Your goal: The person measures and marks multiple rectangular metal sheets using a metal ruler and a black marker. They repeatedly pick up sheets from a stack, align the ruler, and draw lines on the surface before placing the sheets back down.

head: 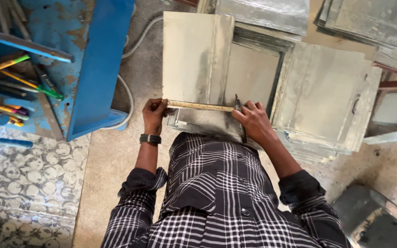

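Note:
A pale sheet-metal panel [194,59] lies on top of a stack of similar sheets in front of me. Across its near edge rests a yellowish ruler [201,106]. My left hand [154,115], with a dark band on the wrist, pinches the ruler's left end at the panel's corner. My right hand [254,121] presses down at the ruler's right end and holds a thin dark pointed tool [238,104], its tip touching the sheet beside the ruler.
More grey metal sheets [325,96] are stacked to the right and at the top right. A blue metal rack [98,64] with several pens and screwdrivers [28,85] stands at the left. A white cable [129,98] runs along the floor. Patterned sheet metal [24,183] lies at the lower left.

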